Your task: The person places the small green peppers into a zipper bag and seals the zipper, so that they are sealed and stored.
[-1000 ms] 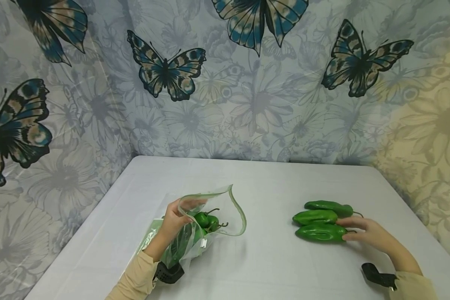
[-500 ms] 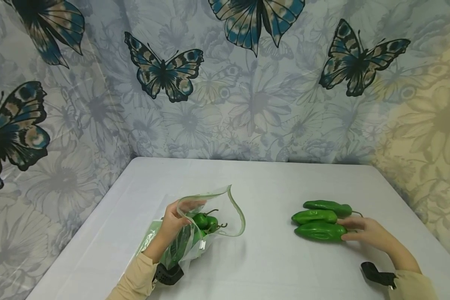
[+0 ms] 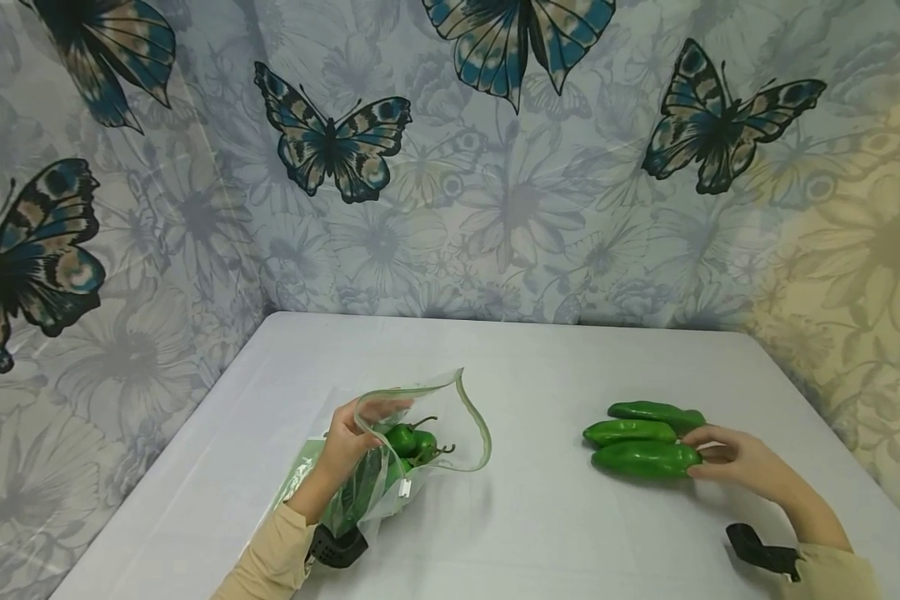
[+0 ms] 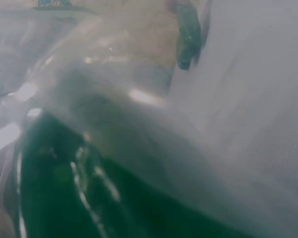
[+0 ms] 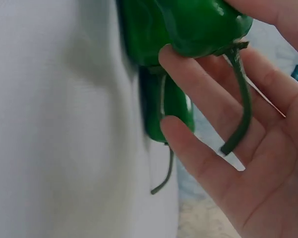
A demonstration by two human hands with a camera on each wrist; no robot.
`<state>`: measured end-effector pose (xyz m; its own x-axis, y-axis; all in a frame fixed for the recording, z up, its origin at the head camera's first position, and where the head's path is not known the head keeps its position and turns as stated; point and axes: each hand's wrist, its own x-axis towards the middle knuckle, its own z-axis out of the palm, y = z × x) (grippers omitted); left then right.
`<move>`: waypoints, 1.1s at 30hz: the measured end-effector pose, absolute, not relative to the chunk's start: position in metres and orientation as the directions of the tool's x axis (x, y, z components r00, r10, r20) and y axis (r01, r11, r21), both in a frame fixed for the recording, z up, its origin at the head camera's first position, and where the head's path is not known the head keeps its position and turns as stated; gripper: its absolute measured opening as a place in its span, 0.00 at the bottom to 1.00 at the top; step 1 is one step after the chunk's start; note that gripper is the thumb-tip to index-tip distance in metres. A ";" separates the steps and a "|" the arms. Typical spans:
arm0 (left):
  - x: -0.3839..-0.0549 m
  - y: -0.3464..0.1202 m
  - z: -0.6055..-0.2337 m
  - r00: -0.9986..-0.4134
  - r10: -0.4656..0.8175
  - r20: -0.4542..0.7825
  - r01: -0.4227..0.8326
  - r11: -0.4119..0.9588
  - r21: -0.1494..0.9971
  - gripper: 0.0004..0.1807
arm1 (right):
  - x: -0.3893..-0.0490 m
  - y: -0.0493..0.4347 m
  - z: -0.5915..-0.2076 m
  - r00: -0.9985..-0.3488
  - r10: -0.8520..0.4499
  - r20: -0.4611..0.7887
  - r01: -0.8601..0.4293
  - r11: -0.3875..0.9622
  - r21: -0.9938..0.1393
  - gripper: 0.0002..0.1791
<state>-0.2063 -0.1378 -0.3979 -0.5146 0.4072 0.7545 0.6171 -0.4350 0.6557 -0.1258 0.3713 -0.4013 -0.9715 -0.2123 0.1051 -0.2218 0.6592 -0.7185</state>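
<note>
My left hand (image 3: 350, 437) holds the mouth of a clear zip bag (image 3: 474, 417) with a green-edged opening that gapes to the right. Several green peppers (image 3: 423, 447) lie inside it, stems toward the opening. Through the plastic, the left wrist view shows a blurred green pepper (image 4: 64, 183) up close. On the right, three more long green peppers lie side by side; my right hand (image 3: 742, 458) pinches the nearest pepper (image 3: 645, 459) by its stem end. In the right wrist view, its curved stem (image 5: 243, 106) hangs between the fingers. The middle pepper (image 3: 630, 432) and far pepper (image 3: 654, 413) sit just behind.
A white-covered table (image 3: 525, 358) bears everything, backed by a butterfly-print cloth (image 3: 517, 208). A black wrist camera (image 3: 757, 550) sticks out beside the right sleeve, another black device (image 3: 337, 547) beside the left. The bag's green-tinted lower part (image 3: 300, 471) extends under the left forearm.
My right hand has shifted slightly right, and the nearest pepper has moved slightly up and right in the head view with it. My left hand and the bag have stayed in place.
</note>
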 end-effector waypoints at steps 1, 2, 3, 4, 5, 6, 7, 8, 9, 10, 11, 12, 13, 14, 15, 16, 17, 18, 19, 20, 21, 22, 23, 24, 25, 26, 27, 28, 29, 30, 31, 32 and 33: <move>-0.206 -0.138 -0.398 -0.513 0.406 0.756 0.616 -0.438 0.654 0.26 | -0.125 0.371 -0.400 -0.975 -0.202 0.094 -0.207 0.659 -0.724 0.18; -0.207 -0.137 -0.398 -0.511 0.406 0.758 0.617 -0.441 0.652 0.26 | -0.125 0.371 -0.398 -0.978 -0.189 0.085 -0.190 0.656 -0.730 0.18; -0.207 -0.137 -0.398 -0.508 0.406 0.760 0.617 -0.444 0.650 0.26 | -0.124 0.370 -0.397 -0.982 -0.174 0.074 -0.172 0.659 -0.732 0.19; -0.207 -0.137 -0.398 -0.506 0.407 0.761 0.615 -0.449 0.648 0.25 | -0.124 0.369 -0.395 -0.985 -0.158 0.065 -0.154 0.663 -0.733 0.20; -0.207 -0.137 -0.398 -0.503 0.407 0.762 0.615 -0.451 0.647 0.25 | -0.123 0.369 -0.394 -0.986 -0.154 0.064 -0.152 0.667 -0.729 0.20; -0.208 -0.137 -0.399 -0.503 0.407 0.763 0.614 -0.453 0.646 0.25 | -0.123 0.368 -0.393 -0.986 -0.150 0.067 -0.152 0.673 -0.724 0.21; -0.208 -0.137 -0.399 -0.504 0.407 0.761 0.612 -0.454 0.648 0.25 | -0.122 0.366 -0.391 -0.987 -0.143 0.072 -0.151 0.679 -0.718 0.21; -0.208 -0.137 -0.400 -0.508 0.408 0.759 0.610 -0.452 0.651 0.26 | -0.122 0.365 -0.390 -0.987 -0.137 0.087 -0.158 0.688 -0.708 0.21; -0.208 -0.138 -0.400 -0.512 0.409 0.755 0.608 -0.448 0.655 0.26 | -0.121 0.363 -0.389 -0.985 -0.132 0.108 -0.170 0.695 -0.698 0.21; -0.208 -0.138 -0.400 -0.515 0.410 0.753 0.606 -0.447 0.658 0.26 | -0.120 0.362 -0.387 -0.983 -0.128 0.129 -0.181 0.699 -0.692 0.21; -0.208 -0.138 -0.401 -0.517 0.411 0.751 0.604 -0.446 0.660 0.26 | -0.119 0.360 -0.385 -0.981 -0.125 0.149 -0.193 0.701 -0.687 0.21; -0.208 -0.138 -0.401 -0.519 0.413 0.749 0.603 -0.444 0.663 0.27 | -0.118 0.359 -0.383 -0.978 -0.120 0.168 -0.203 0.702 -0.683 0.21; -0.208 -0.138 -0.401 -0.521 0.413 0.747 0.603 -0.441 0.664 0.27 | -0.117 0.357 -0.382 -0.975 -0.118 0.187 -0.215 0.699 -0.682 0.21; -0.207 -0.139 -0.401 -0.521 0.414 0.747 0.604 -0.440 0.665 0.27 | -0.116 0.355 -0.380 -0.971 -0.122 0.207 -0.232 0.694 -0.682 0.21; -0.207 -0.139 -0.401 -0.520 0.415 0.747 0.604 -0.440 0.665 0.27 | -0.116 0.353 -0.378 -0.967 -0.127 0.219 -0.245 0.681 -0.690 0.21; -0.207 -0.139 -0.401 -0.519 0.414 0.748 0.606 -0.439 0.664 0.27 | -0.115 0.352 -0.377 -0.965 -0.134 0.225 -0.256 0.669 -0.698 0.22; -0.207 -0.139 -0.400 -0.519 0.414 0.748 0.608 -0.437 0.663 0.27 | -0.115 0.350 -0.376 -0.962 -0.144 0.232 -0.268 0.655 -0.707 0.22; -0.207 -0.139 -0.400 -0.520 0.413 0.748 0.609 -0.434 0.663 0.27 | -0.115 0.349 -0.375 -0.959 -0.156 0.236 -0.281 0.639 -0.717 0.22; -0.207 -0.138 -0.400 -0.521 0.412 0.748 0.611 -0.431 0.663 0.27 | -0.115 0.348 -0.374 -0.956 -0.171 0.237 -0.291 0.622 -0.727 0.23; -0.206 -0.138 -0.400 -0.522 0.411 0.747 0.611 -0.430 0.664 0.27 | -0.115 0.347 -0.374 -0.954 -0.185 0.236 -0.300 0.608 -0.735 0.23; -0.206 -0.138 -0.400 -0.523 0.411 0.747 0.612 -0.429 0.664 0.27 | -0.115 0.346 -0.374 -0.951 -0.201 0.235 -0.309 0.592 -0.745 0.24; -0.206 -0.138 -0.400 -0.524 0.411 0.746 0.610 -0.430 0.666 0.27 | -0.115 0.346 -0.373 -0.948 -0.215 0.234 -0.316 0.578 -0.753 0.24; -0.206 -0.138 -0.400 -0.525 0.411 0.745 0.607 -0.432 0.667 0.27 | -0.116 0.346 -0.373 -0.946 -0.227 0.232 -0.322 0.566 -0.759 0.24; -0.206 -0.138 -0.400 -0.525 0.411 0.745 0.606 -0.434 0.667 0.27 | -0.116 0.346 -0.374 -0.944 -0.237 0.231 -0.327 0.557 -0.763 0.24; -0.206 -0.138 -0.399 -0.525 0.412 0.745 0.606 -0.434 0.667 0.27 | -0.116 0.346 -0.374 -0.942 -0.244 0.232 -0.331 0.554 -0.764 0.24; -0.206 -0.137 -0.399 -0.524 0.413 0.745 0.605 -0.435 0.667 0.27 | -0.116 0.346 -0.374 -0.941 -0.247 0.233 -0.334 0.551 -0.765 0.25; -0.206 -0.137 -0.399 -0.523 0.414 0.745 0.605 -0.436 0.666 0.27 | -0.116 0.346 -0.374 -0.940 -0.248 0.233 -0.334 0.549 -0.766 0.25; -0.206 -0.138 -0.399 -0.524 0.414 0.745 0.604 -0.435 0.667 0.27 | -0.116 0.346 -0.374 -0.941 -0.247 0.233 -0.334 0.548 -0.767 0.25; -0.206 -0.138 -0.399 -0.524 0.413 0.745 0.606 -0.434 0.667 0.27 | -0.117 0.345 -0.374 -0.939 -0.250 0.237 -0.339 0.548 -0.765 0.25; -0.206 -0.138 -0.399 -0.523 0.413 0.746 0.608 -0.433 0.666 0.27 | -0.117 0.345 -0.375 -0.937 -0.250 0.243 -0.343 0.545 -0.765 0.25; -0.206 -0.138 -0.399 -0.525 0.412 0.744 0.606 -0.432 0.667 0.27 | -0.117 0.345 -0.374 -0.936 -0.249 0.249 -0.347 0.541 -0.766 0.26; -0.206 -0.138 -0.399 -0.526 0.412 0.744 0.605 -0.433 0.668 0.26 | -0.117 0.344 -0.374 -0.935 -0.246 0.255 -0.351 0.536 -0.768 0.26; -0.206 -0.138 -0.399 -0.526 0.413 0.744 0.603 -0.436 0.668 0.26 | -0.117 0.343 -0.374 -0.934 -0.244 0.262 -0.355 0.529 -0.771 0.26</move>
